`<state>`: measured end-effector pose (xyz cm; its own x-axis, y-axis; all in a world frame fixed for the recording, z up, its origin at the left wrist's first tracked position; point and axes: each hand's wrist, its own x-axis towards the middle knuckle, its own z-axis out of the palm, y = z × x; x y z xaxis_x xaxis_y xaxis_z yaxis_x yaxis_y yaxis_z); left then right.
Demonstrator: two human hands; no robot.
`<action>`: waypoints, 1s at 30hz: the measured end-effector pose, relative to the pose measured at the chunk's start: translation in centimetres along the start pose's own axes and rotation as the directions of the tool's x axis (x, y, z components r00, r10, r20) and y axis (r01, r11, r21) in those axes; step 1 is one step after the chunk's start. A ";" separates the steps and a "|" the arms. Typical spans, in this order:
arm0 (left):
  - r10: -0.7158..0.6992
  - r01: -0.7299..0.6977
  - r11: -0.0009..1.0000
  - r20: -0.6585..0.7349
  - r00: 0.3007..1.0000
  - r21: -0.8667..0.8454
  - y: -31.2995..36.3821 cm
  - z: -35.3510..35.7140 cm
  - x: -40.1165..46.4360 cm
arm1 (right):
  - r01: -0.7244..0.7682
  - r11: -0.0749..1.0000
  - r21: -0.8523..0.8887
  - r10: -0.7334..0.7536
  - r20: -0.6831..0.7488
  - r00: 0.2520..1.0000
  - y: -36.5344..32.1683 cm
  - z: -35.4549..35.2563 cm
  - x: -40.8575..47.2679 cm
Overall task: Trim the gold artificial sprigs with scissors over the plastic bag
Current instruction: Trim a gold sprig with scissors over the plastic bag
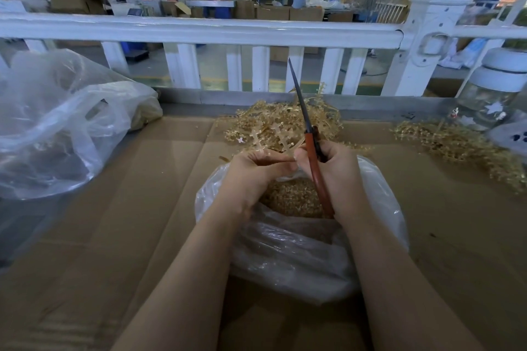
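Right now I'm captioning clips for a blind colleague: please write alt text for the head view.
A person's left hand pinches a gold sprig while the right hand grips orange-handled scissors, blades closed and pointing up, above an open plastic bag of gold trimmings on cardboard. More sprigs lie behind.

Gold sprigs (281, 125) heaped beyond open plastic bag (368, 236) of trimmings; orange-handled scissors (309, 139) upright, blades closed.
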<state>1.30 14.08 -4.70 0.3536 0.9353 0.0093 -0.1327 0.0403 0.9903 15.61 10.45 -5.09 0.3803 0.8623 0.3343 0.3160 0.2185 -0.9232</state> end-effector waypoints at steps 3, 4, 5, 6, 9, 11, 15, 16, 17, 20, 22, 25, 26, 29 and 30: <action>0.036 -0.036 0.999 0.030 0.999 0.012 0.0 0.0 0.0 | 0.003 1.000 -0.002 -0.003 0.019 1.000 0.0 -0.1 0.1; 0.042 -0.042 0.999 0.029 0.999 -0.008 0.0 0.0 0.0 | 0.001 1.000 -0.002 -0.001 0.015 1.000 0.1 -0.1 0.1; 0.050 -0.050 0.998 0.018 0.999 -0.027 0.1 0.0 0.1 | -0.001 1.000 -0.007 0.001 0.008 1.000 0.1 -0.1 0.2; 0.064 -0.064 0.997 0.001 0.998 -0.035 0.1 0.0 0.1 | -0.003 1.000 -0.016 0.003 0.001 1.000 0.2 -0.1 0.2; 0.114 -0.116 0.992 -0.048 0.992 -0.039 0.0 -0.1 0.2 | -0.006 1.000 -0.028 0.007 0.025 1.000 0.4 0.1 0.1; 0.136 -0.140 0.989 -0.069 0.988 -0.051 -0.1 0.0 0.2 | -0.010 0.999 -0.035 0.012 0.045 0.999 0.4 0.1 0.1; 0.166 -0.167 0.986 -0.096 0.981 -0.002 -0.3 0.4 0.2 | -0.004 0.999 -0.036 0.007 0.069 0.998 0.7 0.2 0.2; 0.176 -0.174 0.984 -0.091 0.980 0.034 -0.3 0.5 0.2 | -0.004 0.999 -0.034 0.006 0.079 0.997 0.8 0.2 0.2; 0.183 -0.177 0.981 -0.082 0.980 0.074 -0.4 0.5 0.1 | -0.002 0.999 -0.033 0.006 0.093 0.996 0.8 0.2 0.2; 0.176 -0.170 0.976 -0.035 0.984 0.137 -0.3 0.5 0.0 | 0.002 0.999 -0.039 0.003 0.125 0.992 0.9 0.1 0.2; 0.162 -0.161 0.977 0.007 0.987 0.138 -0.1 0.5 -0.1 | 0.026 0.999 -0.044 -0.020 0.136 0.991 0.9 0.1 0.2; 0.127 -0.128 0.985 0.020 0.992 0.119 0.0 0.5 -0.3 | 0.043 0.999 -0.032 -0.038 0.144 0.989 0.8 0.3 0.2; 0.109 -0.110 0.989 0.017 0.994 0.098 0.0 0.5 -0.3 | 0.043 0.999 -0.029 -0.038 0.143 0.989 0.8 0.3 0.1; 0.077 -0.078 0.996 0.015 0.997 0.048 0.0 0.4 -0.2 | 0.057 0.998 -0.034 -0.052 0.142 0.988 1.0 0.5 0.2; 0.074 -0.075 0.996 0.017 0.997 0.042 0.0 0.3 -0.3 | 0.059 0.998 -0.035 -0.054 0.141 0.989 1.1 0.5 0.2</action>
<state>1.52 13.72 -4.67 0.3586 0.9296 0.0849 -0.1197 -0.0445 0.9918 15.63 11.07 -6.16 0.2362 0.9052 0.3533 0.3686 0.2530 -0.8945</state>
